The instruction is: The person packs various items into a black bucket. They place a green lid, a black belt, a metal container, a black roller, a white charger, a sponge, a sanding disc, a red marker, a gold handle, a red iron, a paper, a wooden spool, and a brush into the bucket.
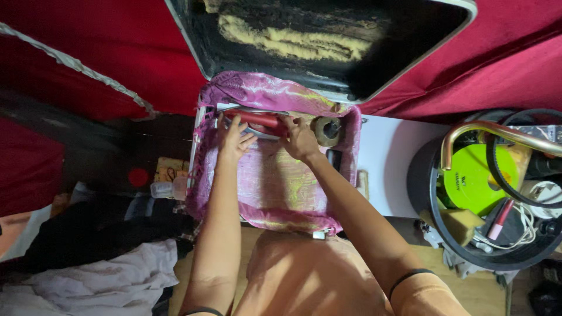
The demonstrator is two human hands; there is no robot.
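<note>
An open case [199,146] lined with pink cloth [275,187] lies in front of me, its dark lid [328,41] raised at the back. At the far end of the case lies a red cylindrical object [260,120]. My left hand [233,139] rests on its left end and my right hand [300,138] grips its right end. A brown roll of tape [326,130] sits just right of my right hand.
A black bucket [424,193] at the right holds a green disc [471,178], a curved brass pipe [497,130], cables and a sponge. A white board [383,169] lies between case and bucket. Dark and white clothes [93,263] are piled at the lower left. Red fabric [105,47] hangs behind.
</note>
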